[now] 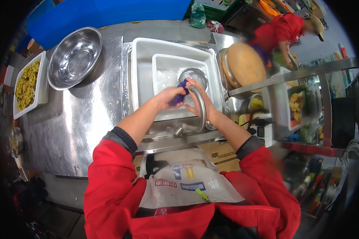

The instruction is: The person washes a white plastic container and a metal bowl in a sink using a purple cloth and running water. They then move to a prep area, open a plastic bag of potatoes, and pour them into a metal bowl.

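Observation:
A bunched purple cloth [177, 98] is gripped in my left hand [167, 98], above the white plastic tubs in the sink. My right hand [202, 100] is beside the flexible metal faucet [201, 104], palm turned inward and fingers extended near the spout. It holds nothing that I can see. Beneath both hands a smaller white tub [161, 59] sits inside a larger white tub [142, 44]. A round metal bowl [194, 74] lies in the smaller tub, among water with bubbles. The hands partly cover the bowl.
A large stainless steel basin [77, 59] rests on the steel counter [77, 128] at left. Beyond it stands a white container [42, 92] of yellowish food. Right of the sink are a round wooden board [246, 67] and a metal rail [290, 77]. A co-worker [282, 34] handles greens behind.

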Demonstrator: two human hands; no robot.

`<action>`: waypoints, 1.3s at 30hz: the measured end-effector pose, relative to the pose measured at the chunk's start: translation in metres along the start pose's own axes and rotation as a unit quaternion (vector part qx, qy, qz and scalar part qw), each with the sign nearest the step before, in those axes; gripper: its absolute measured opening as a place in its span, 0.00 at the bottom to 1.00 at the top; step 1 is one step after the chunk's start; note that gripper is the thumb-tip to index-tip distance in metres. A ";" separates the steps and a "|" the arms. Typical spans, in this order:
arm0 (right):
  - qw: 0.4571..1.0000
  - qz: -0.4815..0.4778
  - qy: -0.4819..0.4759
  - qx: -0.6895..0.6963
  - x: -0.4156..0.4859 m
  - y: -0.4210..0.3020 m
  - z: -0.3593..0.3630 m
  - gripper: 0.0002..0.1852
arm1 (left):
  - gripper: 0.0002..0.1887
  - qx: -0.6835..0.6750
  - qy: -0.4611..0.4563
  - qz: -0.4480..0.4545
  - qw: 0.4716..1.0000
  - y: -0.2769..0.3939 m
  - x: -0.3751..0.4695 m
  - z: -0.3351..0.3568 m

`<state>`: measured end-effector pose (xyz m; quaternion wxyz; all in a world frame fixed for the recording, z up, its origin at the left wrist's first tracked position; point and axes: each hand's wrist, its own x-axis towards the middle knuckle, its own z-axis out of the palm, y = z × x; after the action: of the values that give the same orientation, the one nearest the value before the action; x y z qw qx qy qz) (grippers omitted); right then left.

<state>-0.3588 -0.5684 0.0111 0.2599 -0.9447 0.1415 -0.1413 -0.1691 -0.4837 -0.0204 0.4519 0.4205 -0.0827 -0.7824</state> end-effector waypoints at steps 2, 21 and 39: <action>0.995 -0.028 -0.015 -0.100 0.003 0.000 0.002 0.47 | 0.13 0.038 -0.041 -0.036 0.998 -0.003 0.001 0.000; 0.995 0.018 -0.043 -0.086 0.053 0.030 0.028 0.10 | 0.11 0.733 0.117 0.113 0.660 0.044 -0.008 0.024; 0.903 0.264 -0.090 0.327 0.150 0.015 -0.020 0.08 | 0.06 0.883 0.195 0.271 0.330 0.139 -0.025 0.020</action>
<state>-0.2309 -0.6404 0.0489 0.5934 -0.7436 0.3074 -0.0203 -0.0889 -0.5495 0.0775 0.0057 0.6677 -0.7441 0.0192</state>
